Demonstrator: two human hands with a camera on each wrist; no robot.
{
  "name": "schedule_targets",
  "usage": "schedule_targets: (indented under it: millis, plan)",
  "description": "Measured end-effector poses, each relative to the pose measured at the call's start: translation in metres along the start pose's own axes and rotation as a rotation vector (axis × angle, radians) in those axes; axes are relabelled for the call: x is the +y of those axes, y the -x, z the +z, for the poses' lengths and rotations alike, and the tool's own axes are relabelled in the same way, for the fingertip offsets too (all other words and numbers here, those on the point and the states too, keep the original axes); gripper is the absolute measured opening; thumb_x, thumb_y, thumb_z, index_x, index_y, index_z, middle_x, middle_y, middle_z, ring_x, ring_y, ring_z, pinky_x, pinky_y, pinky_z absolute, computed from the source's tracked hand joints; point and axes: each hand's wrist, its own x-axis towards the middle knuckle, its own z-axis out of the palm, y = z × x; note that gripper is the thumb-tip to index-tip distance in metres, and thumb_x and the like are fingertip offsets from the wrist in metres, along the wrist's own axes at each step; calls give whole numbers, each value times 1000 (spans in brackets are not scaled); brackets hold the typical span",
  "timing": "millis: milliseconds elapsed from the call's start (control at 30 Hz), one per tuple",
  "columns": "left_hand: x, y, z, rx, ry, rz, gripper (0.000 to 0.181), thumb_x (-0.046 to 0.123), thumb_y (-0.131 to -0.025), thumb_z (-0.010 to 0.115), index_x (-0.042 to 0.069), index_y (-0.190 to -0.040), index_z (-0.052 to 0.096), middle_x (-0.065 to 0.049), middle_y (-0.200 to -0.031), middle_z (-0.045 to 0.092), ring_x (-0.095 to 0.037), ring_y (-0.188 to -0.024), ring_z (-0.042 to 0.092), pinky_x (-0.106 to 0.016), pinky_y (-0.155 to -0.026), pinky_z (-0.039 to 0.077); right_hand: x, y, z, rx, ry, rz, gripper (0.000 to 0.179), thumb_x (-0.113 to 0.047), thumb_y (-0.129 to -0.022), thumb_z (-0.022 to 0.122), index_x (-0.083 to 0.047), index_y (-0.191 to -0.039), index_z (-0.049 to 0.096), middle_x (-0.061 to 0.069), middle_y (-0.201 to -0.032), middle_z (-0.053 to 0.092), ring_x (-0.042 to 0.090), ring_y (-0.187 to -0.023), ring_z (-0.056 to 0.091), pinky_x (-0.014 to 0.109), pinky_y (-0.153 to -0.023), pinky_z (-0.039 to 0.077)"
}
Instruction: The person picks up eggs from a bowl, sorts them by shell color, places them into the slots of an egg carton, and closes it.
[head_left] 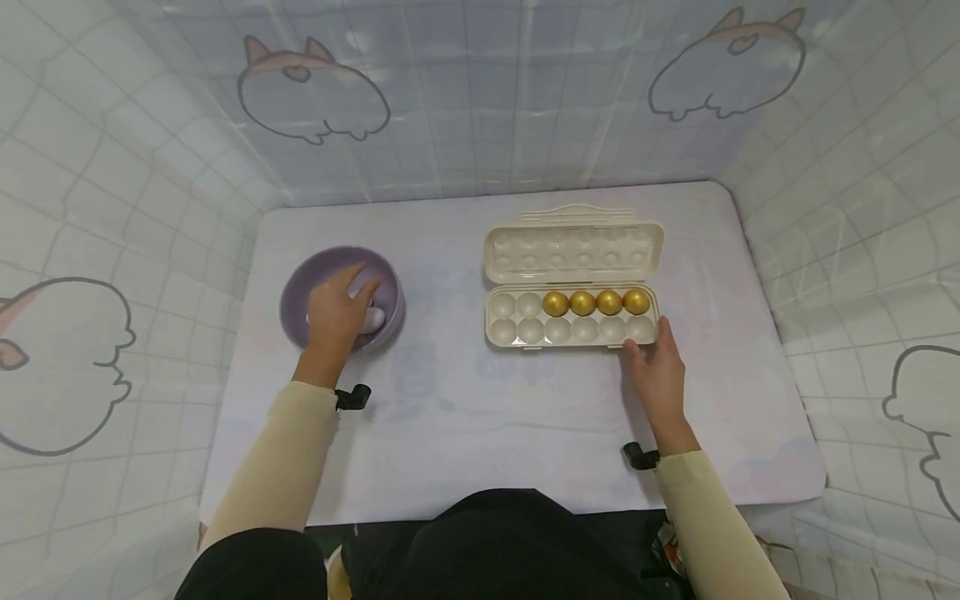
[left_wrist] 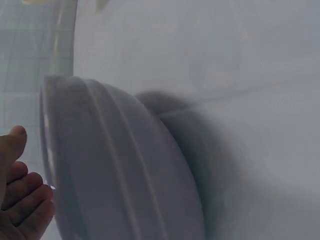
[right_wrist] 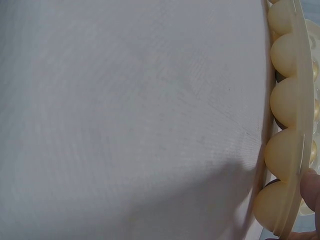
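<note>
A purple bowl (head_left: pixel 296 287) stands on the left of the table, with at least one pale, egg-like object (head_left: pixel 372 320) inside. Over the bowl hovers my left hand (head_left: pixel 336 312), thumb and fingers spread apart with nothing visible between them; the left wrist view has the fingers beside the bowl's rim (left_wrist: pixel 47 135). To the right lies an opened cream egg carton (head_left: pixel 570 333), its lid folded back. Several golden eggs (head_left: pixel 582 302) fill the right part of its far row. My right hand (head_left: pixel 660 371) grips the carton's near right corner, thumb (right_wrist: pixel 311 187) on the front edge.
A pale cloth covers the table (head_left: pixel 450 433), and the stretch between bowl and carton shows only its faint print. Tiled-pattern curtains (head_left: pixel 480 100) with cartoon animals hang around the back and sides.
</note>
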Motion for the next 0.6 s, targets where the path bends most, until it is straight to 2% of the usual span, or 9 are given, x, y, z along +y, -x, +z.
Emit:
schedule_targets:
  millis: [67,233,400,600]
  plan:
    - [-5,0,-1,-31,-30,-35,50,38,-103,69,14,-147,63,-13,-148,65,-40,-140,59,-55,-118,47,0,0,0,3,-4,-4,83,-27,-104,68,1,-166,21,26,-171,27,42,-160,30,57,-129,29]
    - [-14,-1,-1,-76,-86,-70,54,32,-101,72,9,-148,61,-19,-146,64,-45,-137,60,-58,-115,48,1,1,0,4,-3,-7,83,-28,-104,69,0,-167,21,26,-172,27,42,-159,30,57,-129,30]
    - [-21,-3,0,-105,-131,-80,54,29,-98,74,5,-146,62,-26,-138,68,-49,-127,64,-61,-108,52,1,0,1,4,-2,-4,83,-28,-104,68,1,-167,21,26,-172,27,43,-160,30,57,-129,30]
    - [-26,-3,2,-150,-164,-91,53,28,-99,71,4,-145,61,-27,-137,68,-52,-127,62,-62,-109,50,0,0,0,2,-1,-3,83,-26,-104,69,3,-166,21,28,-171,27,45,-159,30,58,-129,29]
